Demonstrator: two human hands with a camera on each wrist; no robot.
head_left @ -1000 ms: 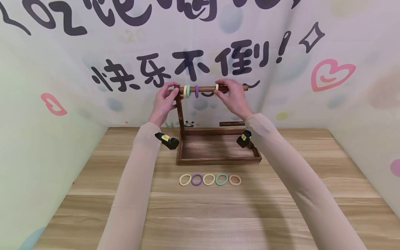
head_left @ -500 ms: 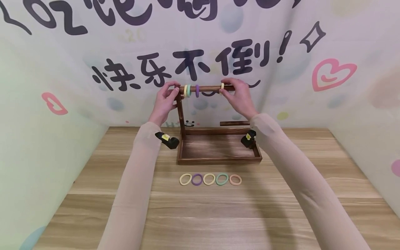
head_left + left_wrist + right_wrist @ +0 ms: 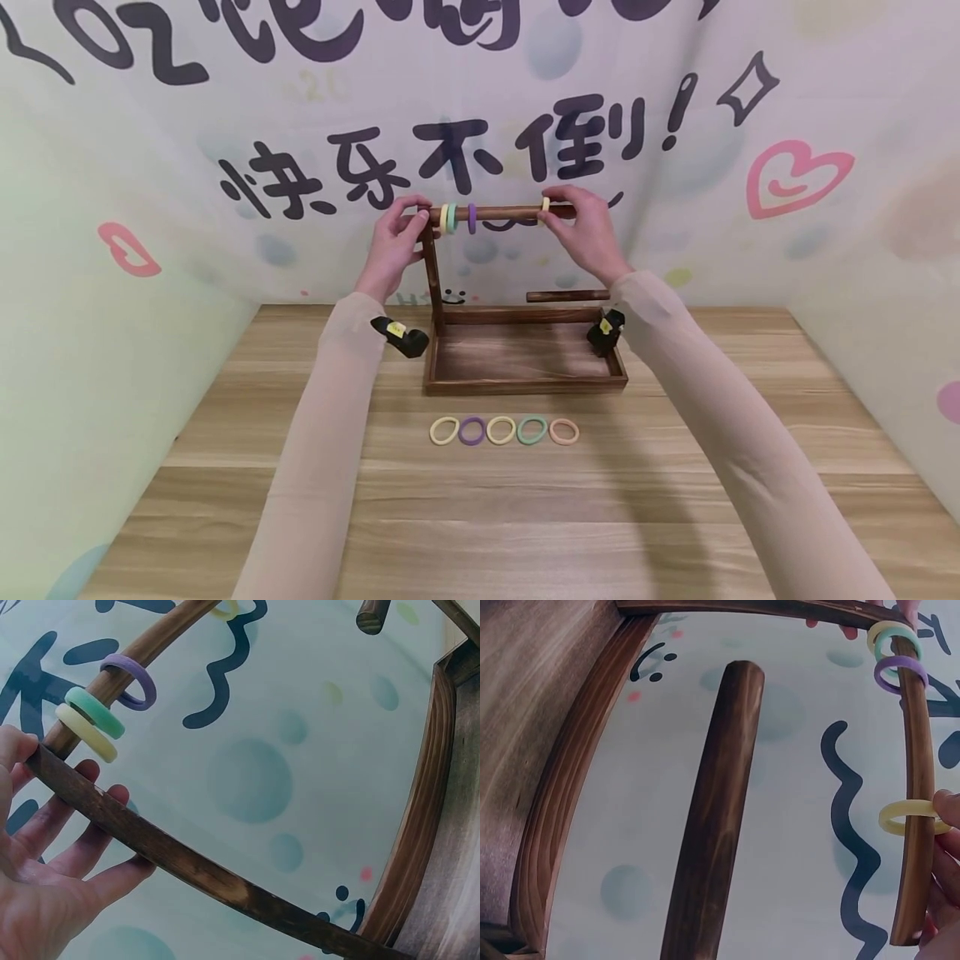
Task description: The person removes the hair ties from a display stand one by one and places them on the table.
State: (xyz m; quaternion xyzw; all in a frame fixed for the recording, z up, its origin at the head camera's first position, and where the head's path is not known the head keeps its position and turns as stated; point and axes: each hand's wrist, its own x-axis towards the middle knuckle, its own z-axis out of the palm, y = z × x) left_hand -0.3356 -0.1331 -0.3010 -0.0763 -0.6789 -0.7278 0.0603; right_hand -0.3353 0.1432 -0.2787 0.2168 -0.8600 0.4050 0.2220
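Note:
My left hand (image 3: 392, 246) grips the top of the upright post (image 3: 187, 874) of a dark wooden stand, thumb and fingers on opposite sides. My right hand (image 3: 588, 229) pinches a yellow hair tie (image 3: 900, 812) between thumb and fingers. That tie encircles the stand's upper bar (image 3: 506, 213) toward its free right end. Close to the post, a pale yellow hair tie (image 3: 86, 735) and a green one (image 3: 95, 711) hang side by side on the bar. A purple hair tie (image 3: 129, 681) hangs slightly apart from them.
The stand's tray base (image 3: 525, 387) sits on the wood-grain table (image 3: 480, 517). A shorter lower bar (image 3: 716, 810) is at the right. In front lie yellow (image 3: 444, 418), purple, green and orange (image 3: 564, 442) hair ties in a row. A printed cloth wall stands behind.
My right hand has slid the pinched yellow hair tie rightward along the upper bar, away from the purple one. The left hand stays at the post.

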